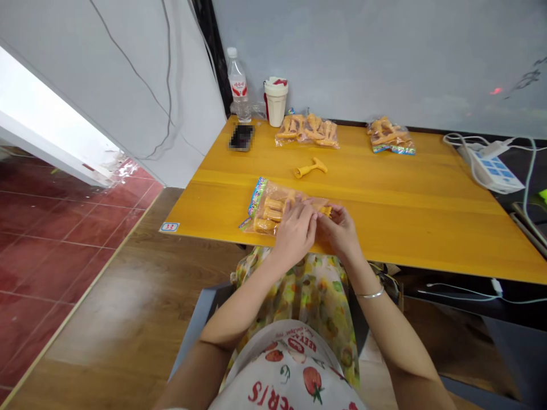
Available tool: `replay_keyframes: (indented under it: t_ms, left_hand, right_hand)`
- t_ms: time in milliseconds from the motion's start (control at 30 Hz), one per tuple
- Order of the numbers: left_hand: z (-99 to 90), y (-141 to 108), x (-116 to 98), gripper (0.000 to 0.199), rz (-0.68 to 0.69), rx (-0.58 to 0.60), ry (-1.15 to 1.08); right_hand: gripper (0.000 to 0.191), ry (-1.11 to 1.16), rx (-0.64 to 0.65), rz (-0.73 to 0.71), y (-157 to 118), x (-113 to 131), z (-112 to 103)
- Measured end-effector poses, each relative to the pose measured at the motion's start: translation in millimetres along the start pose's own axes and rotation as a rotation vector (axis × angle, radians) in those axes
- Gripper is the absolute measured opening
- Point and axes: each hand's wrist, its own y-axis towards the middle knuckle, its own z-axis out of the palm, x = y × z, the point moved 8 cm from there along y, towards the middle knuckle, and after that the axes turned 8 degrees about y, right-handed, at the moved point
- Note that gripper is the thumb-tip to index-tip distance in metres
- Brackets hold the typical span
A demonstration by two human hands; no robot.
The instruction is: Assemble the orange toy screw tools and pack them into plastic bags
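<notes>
A clear plastic bag point(284, 191) with a colourful header strip lies near the table's front edge, with several yellow ribbed handles point(265, 225) inside. My left hand point(294, 223) is over the bag's right part, fingers bent on the film; its thumb side meets my right hand. Between the fingers of my right hand point(341, 229) is a yellow T-shaped handle point(326, 210), its end showing at the bag's right end. My hands hide most of this handle and the bag's edge. Another T-shaped handle point(310, 167) rests loose on the table beyond the bag.
Filled bags point(306, 131) lie at the back, with another filled bag point(390, 135) farther right. A phone point(241, 137), a water bottle point(238, 85) and a white cup point(276, 102) stand or lie back left. A power strip point(496, 168) with cables occupies the right end.
</notes>
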Motion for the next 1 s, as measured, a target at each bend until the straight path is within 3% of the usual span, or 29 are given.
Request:
replay_keyframes:
  t_ms: [167, 300, 433, 533, 600, 667, 733, 800, 933, 1000]
  left_hand:
    - [7.4, 2, -13, 0.024, 0.063, 0.049, -0.032]
    - [5.7, 5, -10, 0.029, 0.080, 0.074, 0.001]
    - [6.4, 9, 15, 0.035, 0.037, 0.128, 0.169]
    - [9.1, 10, 44, 0.049, -0.036, 0.156, 0.336]
    - [12.8, 9, 58, 0.054, -0.060, 0.183, 0.403]
    - [16.4, 8, 64, 0.056, -0.053, 0.203, 0.435]
    - [18.2, 7, 65, 0.057, -0.042, 0.206, 0.449]
    - [18.8, 7, 64, 0.058, -0.034, 0.204, 0.453]
    - [19.1, 8, 64, 0.059, -0.027, 0.219, 0.459]
    - [18.8, 8, 66, 0.059, -0.031, 0.236, 0.455]
  right_hand:
    - [0.038, -0.320, 0.197, -0.172, 3, 8, 29]
    - [0.030, -0.679, 0.271, -0.325, 10, 11, 41]
    - [0.034, -1.031, 0.347, -0.446, 21, 9, 47]
    - [0.032, -1.092, 0.391, -0.388, 43, 18, 35]
    - [0.027, -1.147, 0.380, -0.319, 64, 31, 22]
    - [0.027, -1.257, 0.222, -0.345, 87, 52, 10]
    - [0.031, -1.335, 0.182, -0.392, 107, 62, 16]
    - [0.037, -1.387, 0.262, -0.393, 123, 52, 35]
    - [0.057, -1.498, 0.586, -0.380, 134, 11, 80]
    - [0.053, -1.528, 0.617, -0.367, 135, 5, 85]
